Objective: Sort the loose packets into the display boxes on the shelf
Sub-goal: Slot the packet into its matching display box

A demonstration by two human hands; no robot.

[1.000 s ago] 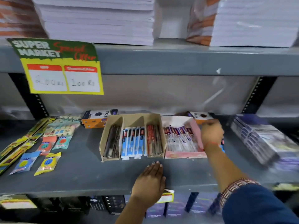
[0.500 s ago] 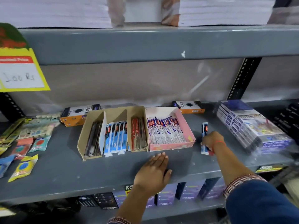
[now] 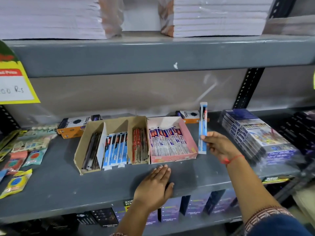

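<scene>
My right hand (image 3: 219, 145) holds a long blue pen packet (image 3: 203, 128) upright, just right of the pink display box (image 3: 189, 135), which is filled with white and red packets. Left of it stands a brown cardboard display box (image 3: 81, 147) with three compartments: dark packets on the left, blue packets (image 3: 115, 149) in the middle, red packets (image 3: 139, 145) on the right. My left hand (image 3: 156, 186) rests flat on the grey shelf (image 3: 56, 183) in front of the boxes, holding nothing.
Loose sachets and eraser packets (image 3: 18, 160) lie at the shelf's left end. Orange and black boxes (image 3: 76, 125) sit behind the display boxes. A wrapped stack of blue packs (image 3: 255, 135) fills the right side. A yellow price sign (image 3: 13, 86) hangs top left.
My right hand picked the blue packet up off the shelf and raised it upright beside the pink box. The view shifted right. My left hand stayed put.
</scene>
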